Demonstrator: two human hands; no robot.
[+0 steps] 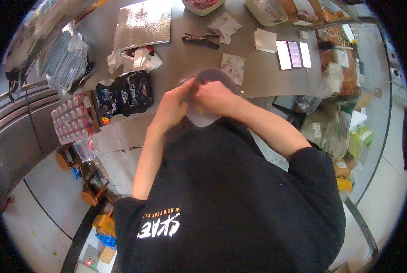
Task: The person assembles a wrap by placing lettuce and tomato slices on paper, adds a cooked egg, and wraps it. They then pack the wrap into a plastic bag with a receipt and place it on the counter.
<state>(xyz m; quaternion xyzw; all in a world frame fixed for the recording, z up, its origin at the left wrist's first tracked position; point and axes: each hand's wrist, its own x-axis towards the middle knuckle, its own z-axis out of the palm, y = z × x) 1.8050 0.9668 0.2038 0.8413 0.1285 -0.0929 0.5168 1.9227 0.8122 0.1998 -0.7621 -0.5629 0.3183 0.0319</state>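
My left hand [175, 105] and my right hand [215, 98] meet in front of my chest at the table's near edge. Between them is a greyish, see-through thing [203, 119] with a rounded outline; its exact kind is unclear. Bent fingers of both hands pinch its upper part, and its lower part hangs below them. The fingertips overlap and are partly hidden. Just beyond my right hand, a small patterned packet [233, 68] lies flat on the metal table [185, 59]. Black glossy packages [126, 94] rest left of my left hand.
A silver foil sheet or pouch [144, 25], a black slender object [200, 41] and three lit phone-like screens [294, 55] lie on the table. Tubs [267, 11] stand at the far edge. Shrink-wrapped cans [74, 120] and stacked silvery bags [66, 59] are at left.
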